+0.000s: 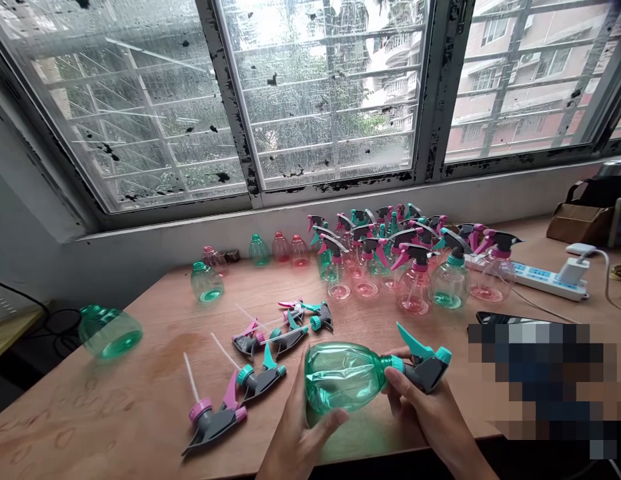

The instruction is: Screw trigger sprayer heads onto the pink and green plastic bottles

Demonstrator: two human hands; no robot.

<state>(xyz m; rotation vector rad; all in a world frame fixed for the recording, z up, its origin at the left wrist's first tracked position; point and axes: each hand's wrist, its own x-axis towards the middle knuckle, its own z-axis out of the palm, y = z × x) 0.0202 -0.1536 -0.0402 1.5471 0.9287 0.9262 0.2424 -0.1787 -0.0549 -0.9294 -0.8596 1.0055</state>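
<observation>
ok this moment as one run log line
left hand: holding green bottle | right hand: holding spray head at bottle neck | loose spray heads: on table

White power strip (534,276) with charger (573,272) plugged in; grimy window (300,113) behind; grey wall (21,167) leftward

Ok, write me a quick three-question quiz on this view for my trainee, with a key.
1. Which end of the held green bottle is in the left hand: A) the neck end, B) the base end?
2. True or false: the white power strip lies toward the right of the table.
3. What colour is the trigger of the spray head at the right hand?

Key: 1. B; 2. true; 3. teal.
</observation>
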